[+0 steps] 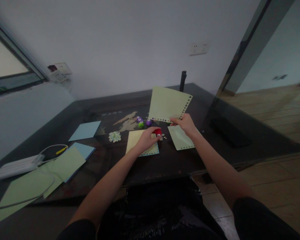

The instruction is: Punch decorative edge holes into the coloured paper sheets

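Right hand [186, 124] pinches pale sheet [168, 103] near holed corner, upper centre of frame; left hand [147, 137] grips small red object [158, 131], mid-frame. Sheet likely light, bendable (holes may tear); plain edge safest hold.

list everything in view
table: 1, dark, centre
raised sheet: 1, green, above table
flat sheets: several, green/cream/blue, table
red gadget: 1, red, centre
trinkets: several, purple/green, centre
confetti: many, pale, centre
power strip: 1, white, left
yellow piece: 1, yellow, left
post: 1, black, back
slab: 1, black, right
sockets: several, white, wall
window: 1, pale, left
floor: 1, brown, right
left hand: 1, bare, at red gadget
right hand: 1, bare, holding raised sheet
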A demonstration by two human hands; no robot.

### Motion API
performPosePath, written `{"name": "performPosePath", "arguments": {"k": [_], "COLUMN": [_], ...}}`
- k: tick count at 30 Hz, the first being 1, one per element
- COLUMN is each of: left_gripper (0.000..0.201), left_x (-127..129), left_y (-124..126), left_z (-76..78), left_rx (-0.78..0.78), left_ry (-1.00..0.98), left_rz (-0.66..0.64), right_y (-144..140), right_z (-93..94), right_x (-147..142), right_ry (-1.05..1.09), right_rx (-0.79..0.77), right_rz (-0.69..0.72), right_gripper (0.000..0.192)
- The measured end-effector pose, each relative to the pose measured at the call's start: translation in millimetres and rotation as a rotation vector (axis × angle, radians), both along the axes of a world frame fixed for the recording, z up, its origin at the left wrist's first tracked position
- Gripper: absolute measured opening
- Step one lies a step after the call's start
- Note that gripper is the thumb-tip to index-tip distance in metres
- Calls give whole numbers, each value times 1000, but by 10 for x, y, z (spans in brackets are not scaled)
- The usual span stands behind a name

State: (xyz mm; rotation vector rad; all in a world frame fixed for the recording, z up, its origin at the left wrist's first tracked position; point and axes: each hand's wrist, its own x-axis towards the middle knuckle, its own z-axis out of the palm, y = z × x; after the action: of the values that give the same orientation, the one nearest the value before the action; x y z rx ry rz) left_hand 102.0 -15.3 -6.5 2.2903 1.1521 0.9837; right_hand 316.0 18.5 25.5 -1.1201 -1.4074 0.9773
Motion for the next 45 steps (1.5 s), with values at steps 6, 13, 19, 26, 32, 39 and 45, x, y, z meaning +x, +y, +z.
{"name": "performPosePath", "arguments": {"k": [6, 13, 19, 26, 32, 39, 45], "left_gripper": [31, 39, 32, 27, 20, 25, 13], "left_x": [-10, 41, 196, 584, 702, 762, 800], "left_y": [44, 36, 261, 934, 1156, 1256, 1280], "left_z": [0, 61, 47, -60, -55, -12, -31], "left_rx": [-92, -247, -231, -220, -257, -283, -230], "left_ry": [-184, -280, -193, 82, 147, 223, 210], "left_rz": [36, 78, 31, 229, 248, 245, 230], "right_y": [26, 70, 31, -76, -221, -297, -242], "right_z": [16, 39, 88, 212, 179, 20, -111], "right_x": [61, 145, 143, 199, 472, 733, 820], "right_ry": [104, 248, 318, 336, 283, 299, 342], "right_rx": [11, 33, 25, 85, 38, -7, -6], "right_rz": [-53, -124, -117, -142, -160, -219, -281], "right_gripper": [33, 40, 38, 33, 33, 32, 33]}}
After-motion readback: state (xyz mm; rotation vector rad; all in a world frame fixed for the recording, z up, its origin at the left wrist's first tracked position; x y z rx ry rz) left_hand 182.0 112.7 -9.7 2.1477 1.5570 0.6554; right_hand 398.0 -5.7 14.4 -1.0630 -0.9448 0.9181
